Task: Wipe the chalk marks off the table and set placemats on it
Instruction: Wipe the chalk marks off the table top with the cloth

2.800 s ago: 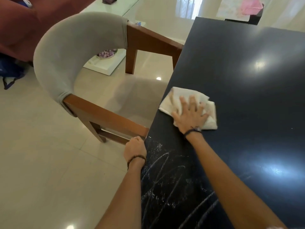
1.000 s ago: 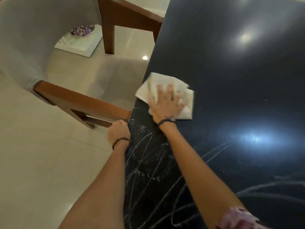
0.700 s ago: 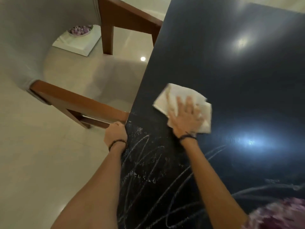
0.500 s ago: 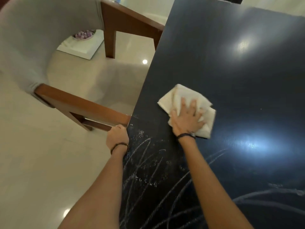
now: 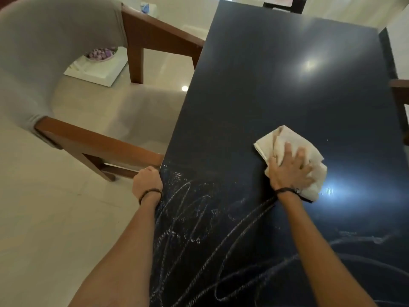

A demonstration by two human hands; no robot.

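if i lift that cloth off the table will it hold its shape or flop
Probably flop: the cloth lies crumpled in soft folds under the right hand. It looks thin, so likely light. On the glossy table it should slide easily when pushed.

Glossy cream tiled floor [image 5: 44, 229], grey-backed wooden chair [image 5: 44, 52], low white table [image 5: 97, 73], ceiling-light reflections
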